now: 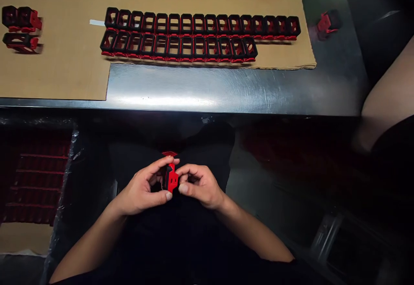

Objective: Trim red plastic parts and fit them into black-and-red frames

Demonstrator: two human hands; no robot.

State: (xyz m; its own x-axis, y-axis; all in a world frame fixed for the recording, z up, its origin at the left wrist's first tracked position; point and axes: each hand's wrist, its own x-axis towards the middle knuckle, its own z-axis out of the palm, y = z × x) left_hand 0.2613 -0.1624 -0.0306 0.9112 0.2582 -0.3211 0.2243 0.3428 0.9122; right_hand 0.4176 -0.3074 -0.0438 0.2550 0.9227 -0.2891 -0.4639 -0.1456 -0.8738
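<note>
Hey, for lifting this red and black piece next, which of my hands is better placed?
Probably your left hand: its fingers span the piece. Your right hand is at the piece's right edge, and whether it touches is unclear.

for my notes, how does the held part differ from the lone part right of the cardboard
The held part is in the left hand; the lone part is on the metal table. The held part shows black left of red, the lone part red left of black. Both are red and black.
</note>
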